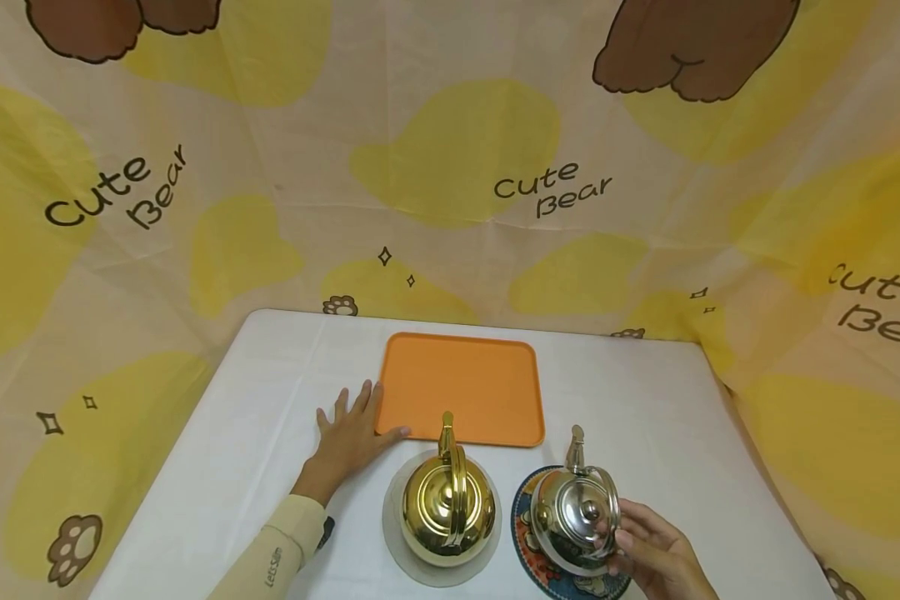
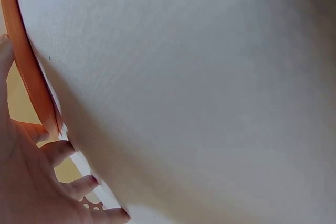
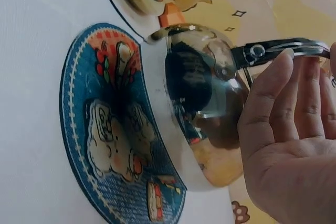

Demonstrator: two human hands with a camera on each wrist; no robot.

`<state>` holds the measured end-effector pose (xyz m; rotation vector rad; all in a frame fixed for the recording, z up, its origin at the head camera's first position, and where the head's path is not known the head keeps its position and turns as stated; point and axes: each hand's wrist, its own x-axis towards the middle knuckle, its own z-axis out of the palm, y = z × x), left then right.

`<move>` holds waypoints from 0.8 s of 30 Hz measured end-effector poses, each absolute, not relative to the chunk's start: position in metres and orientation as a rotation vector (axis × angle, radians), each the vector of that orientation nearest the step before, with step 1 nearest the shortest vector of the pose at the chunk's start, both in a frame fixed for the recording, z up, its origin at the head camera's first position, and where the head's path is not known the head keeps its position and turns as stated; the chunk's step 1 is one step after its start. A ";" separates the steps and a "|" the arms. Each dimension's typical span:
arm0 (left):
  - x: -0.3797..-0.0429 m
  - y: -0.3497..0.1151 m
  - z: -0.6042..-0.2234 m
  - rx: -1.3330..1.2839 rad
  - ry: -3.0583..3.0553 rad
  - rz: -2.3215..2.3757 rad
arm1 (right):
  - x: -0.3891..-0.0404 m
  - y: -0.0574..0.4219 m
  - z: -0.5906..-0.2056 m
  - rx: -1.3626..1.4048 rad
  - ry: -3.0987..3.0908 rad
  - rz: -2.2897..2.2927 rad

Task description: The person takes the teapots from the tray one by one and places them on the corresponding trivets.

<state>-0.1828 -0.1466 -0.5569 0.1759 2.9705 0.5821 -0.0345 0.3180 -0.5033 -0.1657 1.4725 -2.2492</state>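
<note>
My left hand [image 1: 350, 437] lies with fingers spread at the left side of an orange tray [image 1: 461, 390], its thumb at the tray's near left corner. In the left wrist view the tray's rim [image 2: 31, 72] passes beside the fingers. My right hand [image 1: 660, 550] holds the handle of a silver kettle [image 1: 576, 517] from the right, fingers bent at the handle [image 3: 278, 50]. The kettle stands over a round blue patterned mat [image 3: 79, 108]; whether it touches the mat I cannot tell. A gold kettle [image 1: 435, 508] stands left of it on a pale round mat [image 1: 394, 533].
The white table [image 1: 307, 358] holds the tray at the back and both kettles in front. A yellow printed curtain [image 1: 450, 167] hangs behind and along both sides of the table.
</note>
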 end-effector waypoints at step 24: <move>-0.173 -0.153 -0.541 0.183 2.986 0.578 | -0.118 0.322 -0.460 -0.181 3.002 -0.806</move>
